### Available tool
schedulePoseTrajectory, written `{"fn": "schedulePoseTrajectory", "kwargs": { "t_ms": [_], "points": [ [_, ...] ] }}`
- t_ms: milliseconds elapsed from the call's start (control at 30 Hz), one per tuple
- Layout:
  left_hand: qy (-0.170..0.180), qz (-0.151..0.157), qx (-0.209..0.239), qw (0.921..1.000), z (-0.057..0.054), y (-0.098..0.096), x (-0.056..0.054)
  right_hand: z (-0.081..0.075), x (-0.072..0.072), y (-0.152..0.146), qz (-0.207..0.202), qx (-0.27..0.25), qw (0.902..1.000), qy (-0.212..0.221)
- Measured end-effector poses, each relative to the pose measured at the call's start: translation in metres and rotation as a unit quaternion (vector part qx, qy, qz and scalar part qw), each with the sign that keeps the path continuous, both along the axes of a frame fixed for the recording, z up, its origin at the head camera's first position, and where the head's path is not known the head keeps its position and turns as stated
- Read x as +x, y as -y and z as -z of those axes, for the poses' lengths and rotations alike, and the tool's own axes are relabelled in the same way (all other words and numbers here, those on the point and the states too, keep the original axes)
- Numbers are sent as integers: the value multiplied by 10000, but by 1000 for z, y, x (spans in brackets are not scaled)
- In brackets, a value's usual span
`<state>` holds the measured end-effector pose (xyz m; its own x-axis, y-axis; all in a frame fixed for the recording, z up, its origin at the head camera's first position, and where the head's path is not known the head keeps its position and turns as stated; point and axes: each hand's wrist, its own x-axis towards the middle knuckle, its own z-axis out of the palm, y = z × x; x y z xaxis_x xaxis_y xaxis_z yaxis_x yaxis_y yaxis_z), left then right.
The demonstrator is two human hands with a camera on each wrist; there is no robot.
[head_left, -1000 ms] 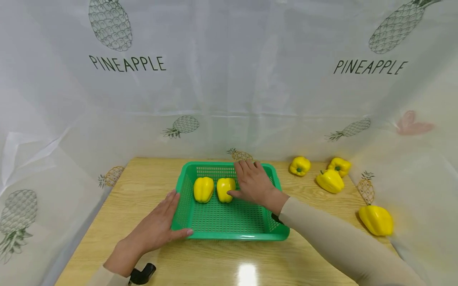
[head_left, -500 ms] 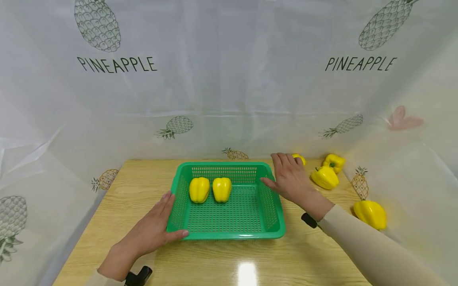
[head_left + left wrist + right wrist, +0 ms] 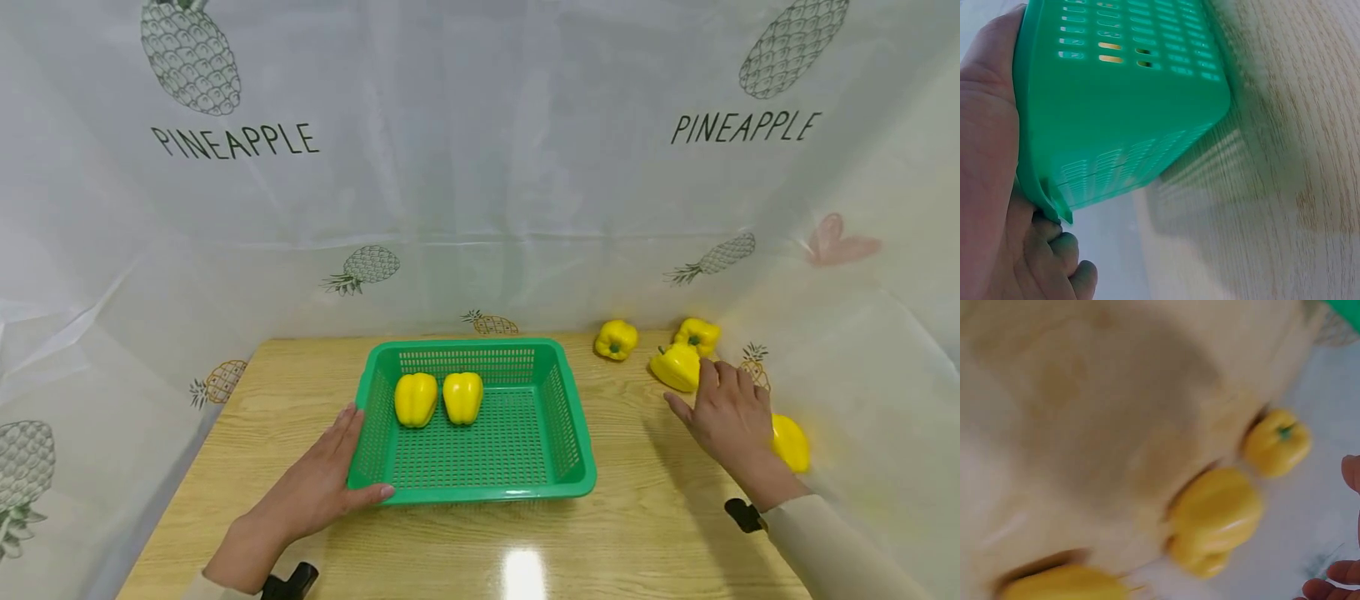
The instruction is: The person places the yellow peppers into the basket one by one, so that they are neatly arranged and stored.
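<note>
A green plastic basket [image 3: 480,493] stands on the table with two yellow bell peppers, one pepper [image 3: 416,400] left of the other pepper [image 3: 462,397]. My left hand [image 3: 315,479] rests at its front left corner, fingers straight along the left rim and thumb on the front rim. To the right, my right hand [image 3: 731,417] hovers over the table with its thumb spread, holding nothing. Just beyond its fingers lies a yellow bell pepper [image 3: 677,367]. Another bell pepper [image 3: 791,442] is partly hidden behind the hand. The right wrist view [image 3: 1216,509] is blurred.
Farther back are a yellow bell pepper [image 3: 699,335] touching the nearer one and a lone bell pepper [image 3: 617,339] right of the basket. A white pineapple-print sheet [image 3: 480,167] hangs behind and at both sides of the wooden table [image 3: 420,550].
My right hand has left the pepper in the basket and swept right, past the rim, to the loose peppers. My left hand stays at the basket. The head view has shifted slightly.
</note>
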<state>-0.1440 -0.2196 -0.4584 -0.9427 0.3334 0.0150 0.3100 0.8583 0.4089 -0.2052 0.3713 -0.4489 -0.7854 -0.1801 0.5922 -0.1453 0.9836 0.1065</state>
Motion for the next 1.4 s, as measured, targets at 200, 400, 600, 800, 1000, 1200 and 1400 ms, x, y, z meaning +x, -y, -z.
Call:
{"fn": "schedulePoseTrajectory", "kwargs": {
  "t_ms": [200, 400, 600, 800, 1000, 1200, 1400],
  "points": [
    [-15, 11, 0, 10000, 0, 0, 0, 15, 21, -45, 735, -323, 9918, 999],
    [-23, 15, 16, 10000, 1, 0, 0, 29, 35, -74, 1034, -360, 9850, 1332],
    [35, 8, 82, 10000, 1, -1, 0, 39, 47, -84, 1383, -461, 9822, 1183],
    [58, -13, 77, 10000, 2, -1, 0, 46, 49, -88, 1475, -547, 9774, 1414],
    [46, 12, 137, 9999, 3, -1, 0, 54, 49, -85, 1053, -511, 9819, 1487],
    [57, 3, 111, 9999, 3, -1, 1, 53, 45, -62, 979, -1015, 9708, 1938],
    [89, -19, 116, 9999, 2, -1, 1, 53, 38, -30, 613, -1205, 9740, 1816]
  ]
}}
